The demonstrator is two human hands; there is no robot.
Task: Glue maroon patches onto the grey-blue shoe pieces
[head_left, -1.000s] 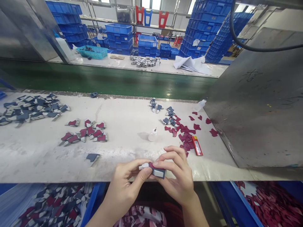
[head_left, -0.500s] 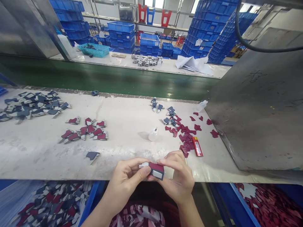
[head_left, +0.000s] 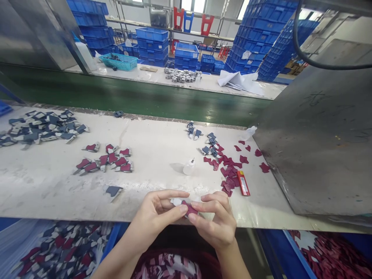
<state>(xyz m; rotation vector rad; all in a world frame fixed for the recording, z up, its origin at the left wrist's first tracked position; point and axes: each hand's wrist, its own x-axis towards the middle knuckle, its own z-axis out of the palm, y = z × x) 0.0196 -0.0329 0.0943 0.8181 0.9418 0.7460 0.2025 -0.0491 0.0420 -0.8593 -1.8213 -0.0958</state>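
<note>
Close to the table's front edge, my left hand (head_left: 158, 213) pinches a small white-and-blue-grey part with a dark red pad (head_left: 190, 210) on its upper face. My right hand (head_left: 216, 219) has thumb and fingers closed on the same part at its right end, touching the red pad. Fingers hide much of its body. Beyond my hands stands a small translucent bottle with a thin tip (head_left: 189, 167). To the right lies a heap of loose dark red pads (head_left: 231, 174), beside a red box with a yellow end (head_left: 243, 183).
Red-topped parts (head_left: 112, 158) and a pile of blue-grey parts (head_left: 43, 126) lie left. One grey part (head_left: 113, 190) sits nearer. Several grey parts (head_left: 211, 143) are right of centre. Blue bins below hold parts (head_left: 64, 248) and red pads (head_left: 337, 252). A metal panel (head_left: 316, 135) rises right.
The held part has been turned so its red face shows more and its white side less. My right fingers have moved left over the pad; my left index finger has stretched out above it.
</note>
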